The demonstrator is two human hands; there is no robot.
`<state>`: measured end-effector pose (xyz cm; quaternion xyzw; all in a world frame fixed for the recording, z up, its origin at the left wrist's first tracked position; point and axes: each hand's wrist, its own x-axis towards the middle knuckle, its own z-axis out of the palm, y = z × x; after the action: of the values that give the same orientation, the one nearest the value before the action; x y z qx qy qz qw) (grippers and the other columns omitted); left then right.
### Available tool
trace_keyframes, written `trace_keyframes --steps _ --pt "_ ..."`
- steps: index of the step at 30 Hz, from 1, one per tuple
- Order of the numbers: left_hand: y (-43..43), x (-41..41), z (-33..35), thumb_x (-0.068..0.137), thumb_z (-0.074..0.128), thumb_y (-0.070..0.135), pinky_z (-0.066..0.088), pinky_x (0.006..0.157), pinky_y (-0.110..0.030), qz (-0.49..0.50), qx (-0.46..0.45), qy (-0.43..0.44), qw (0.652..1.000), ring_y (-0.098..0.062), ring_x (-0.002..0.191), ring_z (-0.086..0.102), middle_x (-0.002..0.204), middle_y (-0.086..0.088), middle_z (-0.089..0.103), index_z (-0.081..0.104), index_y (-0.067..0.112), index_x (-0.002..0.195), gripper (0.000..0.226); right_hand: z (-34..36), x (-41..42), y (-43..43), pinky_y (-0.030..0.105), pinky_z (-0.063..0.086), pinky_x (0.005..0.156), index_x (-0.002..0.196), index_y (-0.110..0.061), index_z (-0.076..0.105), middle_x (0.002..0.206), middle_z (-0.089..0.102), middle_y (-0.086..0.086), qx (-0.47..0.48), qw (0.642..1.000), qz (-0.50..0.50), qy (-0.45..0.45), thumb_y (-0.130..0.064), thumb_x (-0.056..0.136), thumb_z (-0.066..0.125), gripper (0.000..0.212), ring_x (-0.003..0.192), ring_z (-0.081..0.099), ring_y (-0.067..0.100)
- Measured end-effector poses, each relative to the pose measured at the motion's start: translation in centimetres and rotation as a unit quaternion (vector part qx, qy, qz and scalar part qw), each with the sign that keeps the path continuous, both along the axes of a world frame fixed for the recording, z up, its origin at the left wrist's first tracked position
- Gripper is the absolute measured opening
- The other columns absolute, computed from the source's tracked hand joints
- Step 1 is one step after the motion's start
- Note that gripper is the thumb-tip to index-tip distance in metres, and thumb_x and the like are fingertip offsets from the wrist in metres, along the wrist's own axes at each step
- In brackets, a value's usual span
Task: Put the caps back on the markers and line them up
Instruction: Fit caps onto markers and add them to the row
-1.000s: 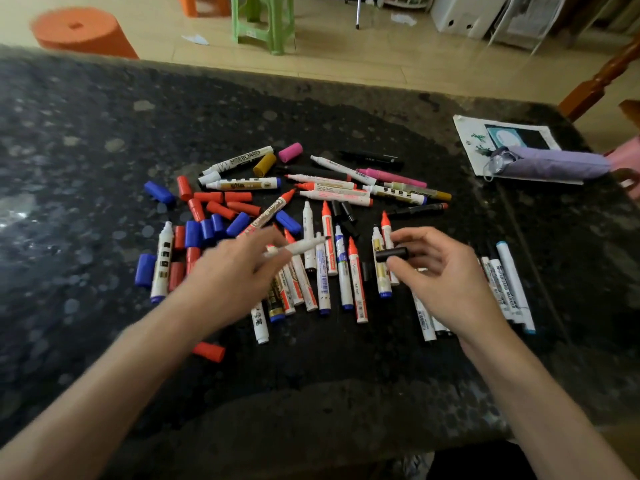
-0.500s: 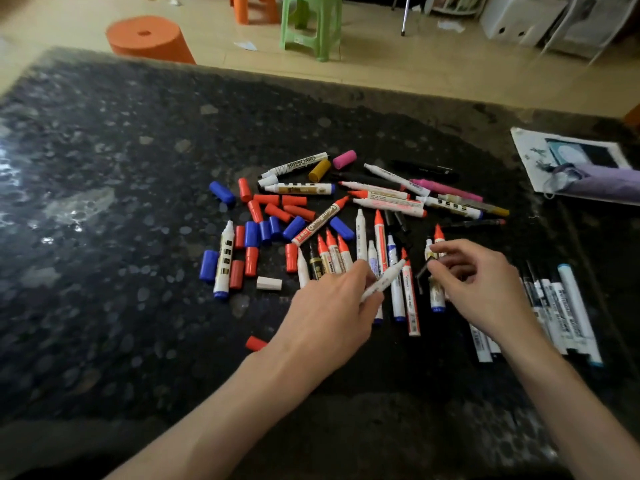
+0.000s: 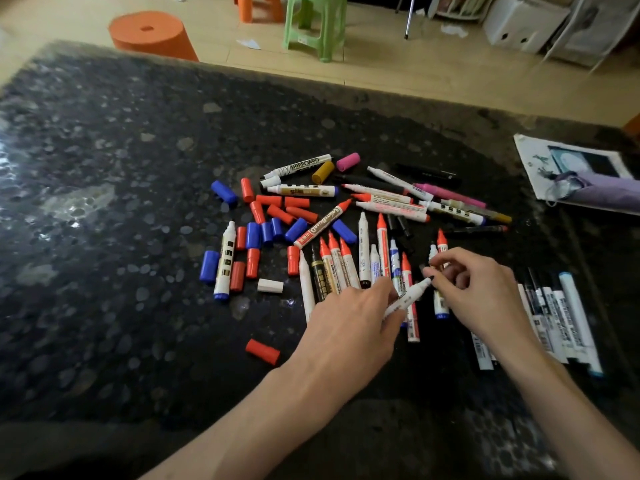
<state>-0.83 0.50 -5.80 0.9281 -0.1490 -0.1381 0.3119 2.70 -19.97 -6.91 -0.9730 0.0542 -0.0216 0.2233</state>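
Both hands meet just right of the middle of the dark speckled surface (image 3: pixel 104 174). My left hand (image 3: pixel 349 327) grips a white marker (image 3: pixel 407 297) by its barrel, fingers curled round it, with the bare black tip pointing up and to the right. My right hand (image 3: pixel 485 292) has its fingers curled, thumb and forefinger pinching a small black cap (image 3: pixel 424 269) right by that tip. The cap is dim, and I cannot tell whether it touches the tip.

Under and beyond the hands lies the heap of uncapped markers (image 3: pixel 363 251). Most have red tips and lie roughly side by side, tips pointing away from me, with more crossing one another further back. Left of the heap the loose red and blue caps (image 3: pixel 273 223) are scattered. A white cap (image 3: pixel 270 285) lies just beside their near edge, and a single red cap (image 3: pixel 262 351) lies apart, nearer to me and close to my left wrist. A pink cap (image 3: pixel 348 161) and a mustard cap (image 3: pixel 322 172) lie at the far edge of the pile.

To the right of my right hand a row of markers (image 3: pixel 554 313) lies side by side. Far right, a purple pouch (image 3: pixel 609 194) rests on a printed sheet (image 3: pixel 533 161).
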Motion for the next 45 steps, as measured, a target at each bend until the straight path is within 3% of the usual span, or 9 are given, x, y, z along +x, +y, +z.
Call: trace_keyframes --steps 7,11,15,18,25,30,33,42,45 --pt "0.1 0.6 0.0 0.103 0.047 0.052 0.060 0.073 -0.038 0.008 0.016 0.018 1.000 -0.011 0.079 0.066 0.098 0.007 0.068 0.052 0.030 0.119 0.028 -0.1 -0.1 0.0 0.022 0.041 0.060 0.101 -0.027 0.073 0.075 0.063 -0.009 0.003 1.000 -0.002 0.011 -0.031 0.088 0.081 0.015 0.068 0.058 0.005" --pt "3.2 3.4 1.2 0.101 0.052 0.050 0.061 0.066 -0.027 0.086 -0.016 0.064 0.994 -0.003 0.072 0.069 0.096 0.010 0.072 0.058 0.030 0.119 0.027 0.0 -0.1 0.3 0.021 0.039 0.060 0.105 -0.026 0.074 0.077 0.063 -0.010 -0.015 1.000 0.001 0.013 -0.029 0.090 0.080 0.017 0.068 0.057 0.004" --pt "8.1 6.0 2.0 0.100 0.053 0.046 0.059 0.072 -0.039 0.183 -0.001 0.061 0.981 -0.014 0.080 0.070 0.093 0.004 0.072 0.058 0.026 0.113 0.025 -0.1 -0.1 0.4 0.019 0.036 0.059 0.111 -0.025 0.073 0.077 0.060 -0.012 -0.035 0.999 0.005 0.014 -0.032 0.091 0.078 0.021 0.067 0.054 0.002" --pt "8.6 6.1 1.5 0.102 0.051 0.038 0.052 0.069 -0.035 0.216 -0.014 0.132 0.967 -0.026 0.084 0.068 0.092 -0.009 0.070 0.051 0.016 0.110 0.023 -0.2 0.1 0.2 0.024 0.040 0.067 0.115 -0.025 0.074 0.085 0.063 -0.010 -0.058 0.998 -0.002 0.019 -0.036 0.091 0.078 0.026 0.075 0.057 0.007" --pt "8.6 6.1 1.0 0.102 0.056 0.036 0.040 0.056 -0.027 0.204 0.006 0.173 0.963 -0.016 0.074 0.060 0.090 -0.004 0.060 0.049 0.020 0.116 0.023 0.1 0.2 0.3 0.023 0.039 0.061 0.111 -0.026 0.074 0.081 0.062 -0.011 -0.044 0.999 -0.006 0.031 -0.039 0.090 0.079 0.025 0.073 0.057 0.003" --pt "7.7 5.7 0.6 0.092 0.071 0.042 0.056 0.067 -0.034 0.167 0.035 0.154 0.973 -0.016 0.073 0.064 0.088 0.000 0.064 0.059 0.023 0.105 0.026 0.4 0.9 0.7 0.025 0.041 0.068 0.118 -0.028 0.071 0.092 0.064 -0.009 -0.034 0.999 -0.021 0.022 -0.037 0.094 0.075 0.026 0.081 0.058 0.008" --pt "7.0 5.6 0.5 0.089 0.073 0.044 0.052 0.062 -0.032 0.148 0.042 0.158 0.975 -0.016 0.071 0.063 0.086 0.000 0.064 0.060 0.025 0.100 0.026 0.6 1.9 1.2 0.023 0.040 0.069 0.121 -0.028 0.070 0.102 0.064 -0.005 -0.041 0.999 -0.017 0.007 -0.038 0.095 0.072 0.027 0.088 0.057 0.010" --pt "6.0 5.4 0.8 0.101 0.052 0.048 0.039 0.051 -0.027 0.123 -0.053 0.098 0.986 -0.014 0.056 0.053 0.074 -0.001 0.060 0.059 0.021 0.093 0.030 -0.8 4.5 2.8 0.026 0.041 0.076 0.114 -0.027 0.073 0.112 0.062 -0.005 -0.094 0.995 -0.016 0.024 -0.044 0.094 0.073 0.027 0.105 0.055 0.010" --pt "6.2 5.5 0.6 0.104 0.043 0.048 0.042 0.052 -0.034 0.096 -0.069 0.089 0.989 -0.016 0.053 0.051 0.072 -0.003 0.061 0.063 0.026 0.094 0.031 0.1 4.2 2.5 0.024 0.049 0.078 0.111 -0.027 0.072 0.106 0.069 -0.009 -0.025 0.999 -0.038 0.022 -0.039 0.092 0.077 0.023 0.095 0.061 0.004"
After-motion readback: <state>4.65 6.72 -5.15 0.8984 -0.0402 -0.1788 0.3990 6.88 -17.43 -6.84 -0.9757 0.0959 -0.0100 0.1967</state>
